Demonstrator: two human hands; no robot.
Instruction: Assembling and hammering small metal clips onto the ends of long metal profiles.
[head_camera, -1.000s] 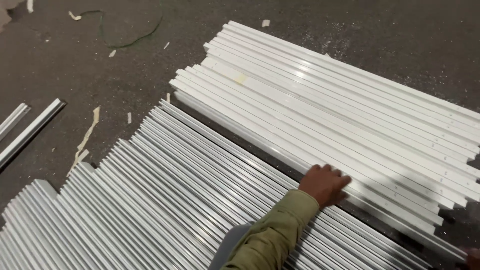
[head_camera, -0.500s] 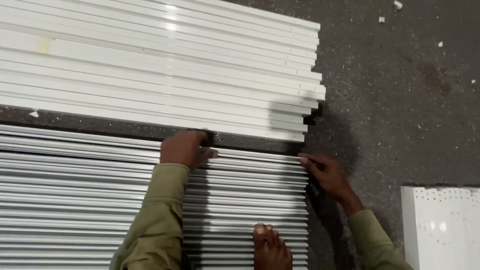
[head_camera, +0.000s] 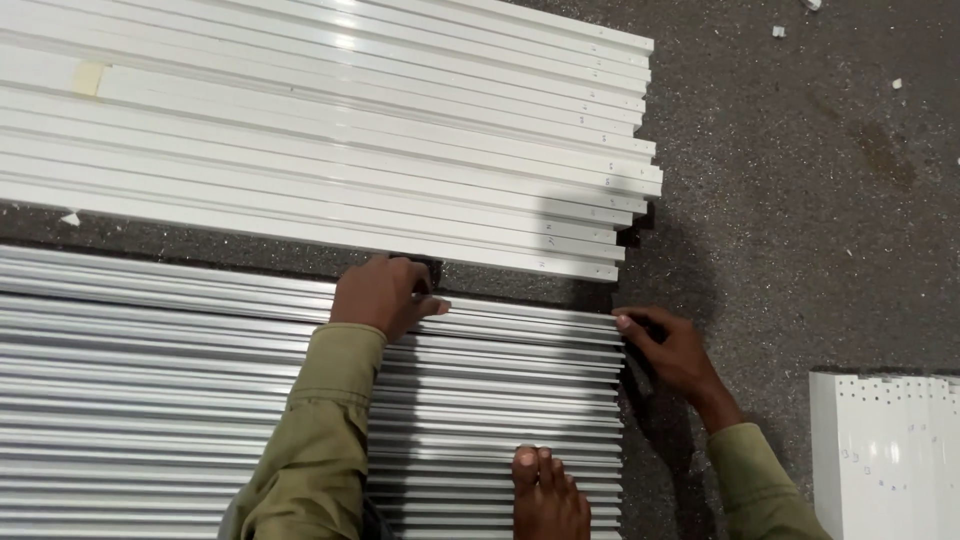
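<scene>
- Left hand (head_camera: 383, 292) is pressing flat, fingers curled over the far edge of the grey strips (head_camera: 200, 400).
- Right hand (head_camera: 672, 352) is pinching the strip ends; squaring them evenly seems best.

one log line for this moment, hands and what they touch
left hand: on top strip of grey strips | right hand: at strip ends | bare foot: on strips

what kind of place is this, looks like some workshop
Probably a workshop or fabrication floor: long white channel strips and ribbed silver metal strips lie in rows on a rough grey concrete floor, with the left hand and right hand at the silver ends.
</scene>
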